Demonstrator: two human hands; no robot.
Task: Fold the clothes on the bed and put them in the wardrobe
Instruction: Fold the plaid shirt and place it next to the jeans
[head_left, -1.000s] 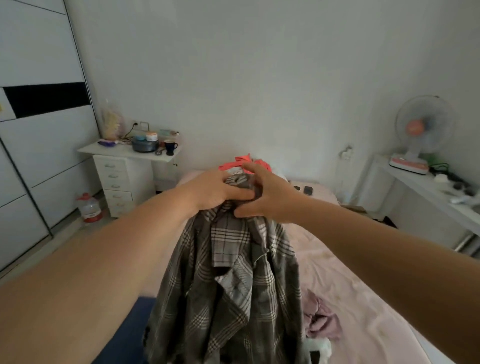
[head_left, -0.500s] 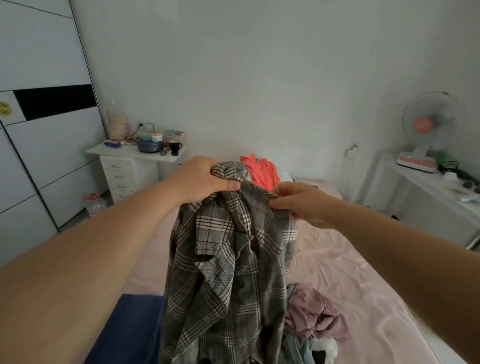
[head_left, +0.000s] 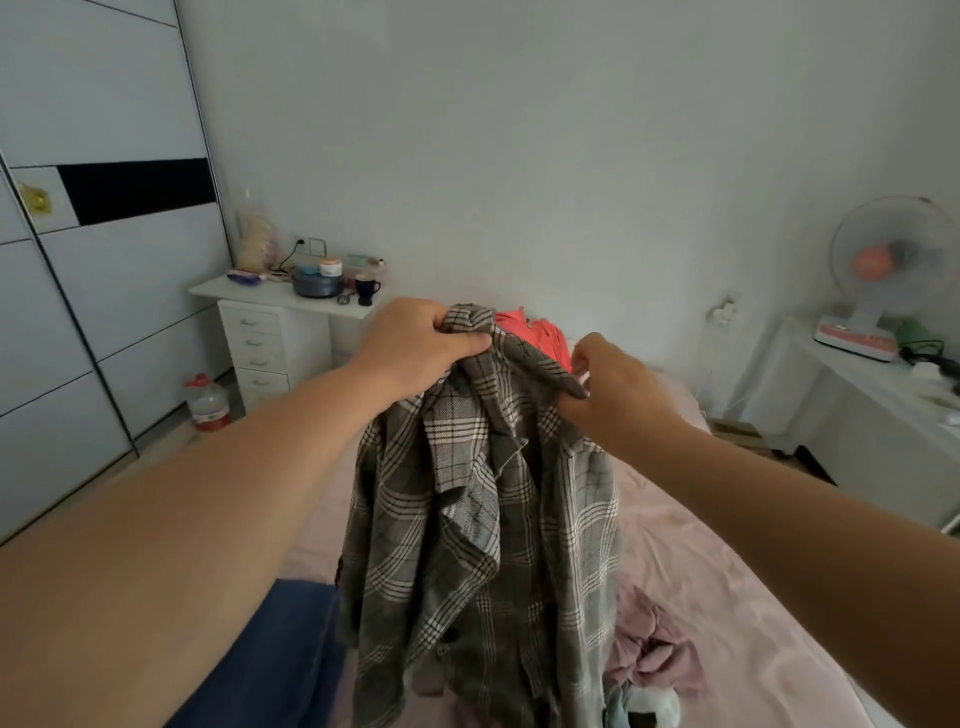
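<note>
A grey plaid jacket (head_left: 483, 519) with white and dark check lines hangs in the air above the pink bed (head_left: 727, 597), held up by both hands. The left hand (head_left: 415, 348) has its grip closed round a bunched fold at the top of the jacket, thumb across the cloth. The right hand (head_left: 618, 384) pinches the cloth at the shoulder edge, its fingers curled on the fabric. The jacket's lapels fall open down the front, and dark buttons show low on it. Its hem reaches down near a crumpled mauve garment (head_left: 649, 649) lying on the bed. A folded blue cloth (head_left: 280, 665) lies at the bed's near left. Behind the jacket a coral-red garment (head_left: 540, 338) shows on the bed. The wardrobe (head_left: 104, 291) stands at the left with its sliding doors closed, beside a white table (head_left: 270, 296) with drawers.
</note>
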